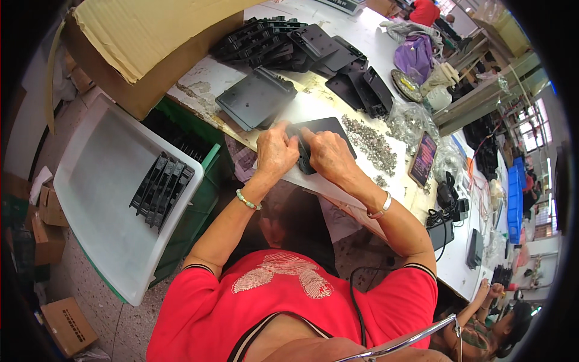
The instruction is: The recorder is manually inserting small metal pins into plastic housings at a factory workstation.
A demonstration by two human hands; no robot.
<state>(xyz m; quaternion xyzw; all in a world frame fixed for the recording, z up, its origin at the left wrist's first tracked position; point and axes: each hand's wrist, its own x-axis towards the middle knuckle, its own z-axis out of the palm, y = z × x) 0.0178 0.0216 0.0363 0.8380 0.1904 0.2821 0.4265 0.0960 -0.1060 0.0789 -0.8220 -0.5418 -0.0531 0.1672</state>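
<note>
A flat black plastic panel [332, 125] with raised parts along its near-left side lies on the worktable under my hands. My left hand [276, 151] is closed at the panel's left edge, its thumb and forefinger pinched together. Curled over the panel's near side is my right hand [330, 155], its fingers pressed down on the part. My fingers hide whatever small piece may lie between them. A pile of small metal clips or fittings [371, 145] is spread just right of the panel. Another black panel [256, 99] lies beyond my left hand.
Black molded parts [265, 42] are heaped at the back beside a cardboard box [120, 78]. Left stands a white tray [102, 175] with several black strips [161, 190], on a green crate [208, 181]. A phone [423, 158] leans among plastic bags. Another person [482, 332] sits at lower right.
</note>
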